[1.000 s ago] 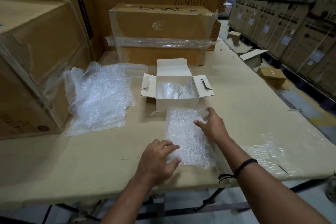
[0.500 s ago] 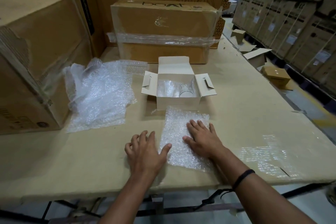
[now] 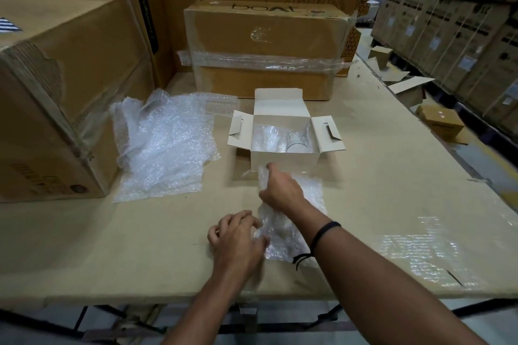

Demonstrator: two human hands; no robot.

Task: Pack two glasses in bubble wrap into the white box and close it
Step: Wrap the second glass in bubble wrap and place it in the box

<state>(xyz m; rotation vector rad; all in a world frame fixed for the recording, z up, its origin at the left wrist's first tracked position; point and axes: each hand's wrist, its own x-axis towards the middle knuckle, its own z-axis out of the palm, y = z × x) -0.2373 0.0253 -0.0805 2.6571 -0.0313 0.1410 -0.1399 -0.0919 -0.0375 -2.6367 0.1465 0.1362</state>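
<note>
since a moment ago both hands have left off pressing flat and begun lifting the bubble wrap sheet (image 3: 291,213) on the desk (image 3: 392,182). right hand (image 3: 281,192) has its grip pinched on the sheet's far left corner, raised just in front of the white box (image 3: 284,161). left hand (image 3: 238,238) curls its fingers on the sheet's near left edge. white box stands open, flaps spread, with two glasses (image 3: 280,138) inside. loose bubble wrap pile (image 3: 165,143) lies to the left, near a big carton (image 3: 64,87).
</note>
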